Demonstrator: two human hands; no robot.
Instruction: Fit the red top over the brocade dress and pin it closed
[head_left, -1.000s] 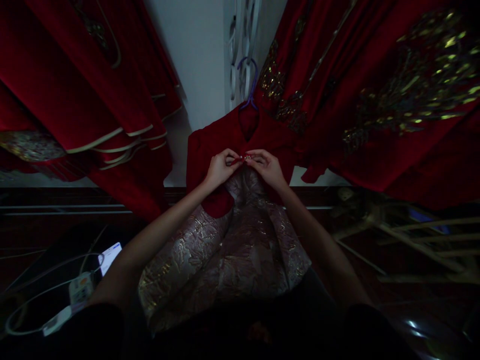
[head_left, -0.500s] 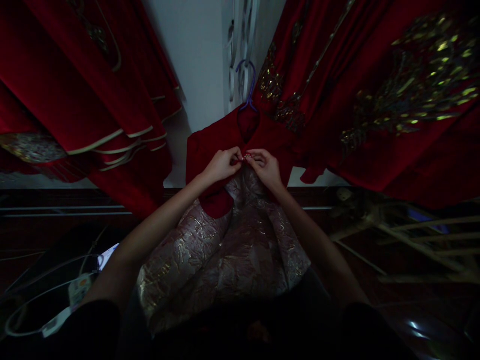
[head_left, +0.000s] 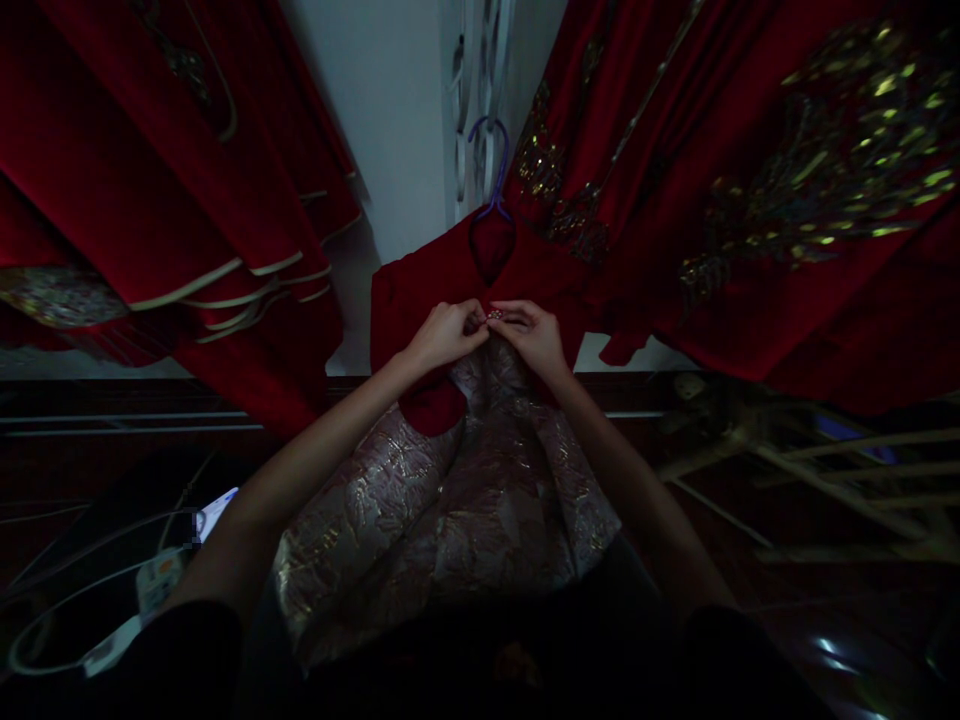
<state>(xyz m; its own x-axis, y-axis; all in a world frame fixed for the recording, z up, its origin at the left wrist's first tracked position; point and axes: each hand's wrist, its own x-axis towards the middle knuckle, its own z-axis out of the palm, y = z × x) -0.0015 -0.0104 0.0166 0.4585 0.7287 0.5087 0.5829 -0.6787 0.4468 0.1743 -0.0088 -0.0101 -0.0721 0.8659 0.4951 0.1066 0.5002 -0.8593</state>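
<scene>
A red garment (head_left: pixel 420 275) hangs in front of me on a purple hanger (head_left: pixel 500 180). My left hand (head_left: pixel 450 332) pinches at its front, thumb and finger pressed together near the middle. Facing it, my right hand (head_left: pixel 531 335) is closed in a pinch, its fingertips almost meeting the left ones. Between the fingertips shows a small shiny beaded piece (head_left: pixel 494 316), too small and dark to make out fully. Below the hands, a pinkish brocade skirt (head_left: pixel 495 500) with metallic threads spreads toward me.
Red curtain-like garments with gold trim (head_left: pixel 187 200) hang at left. More red cloth with gold sequins (head_left: pixel 847 150) hangs at right. A wooden rack (head_left: pixel 750 440) stands low on the right. A power strip (head_left: pixel 157 580) with a white cable lies at lower left.
Both hands stay at the same spot on the red garment. The left fingers have curled slightly and shifted a little toward the right hand; the view has moved very slightly.
</scene>
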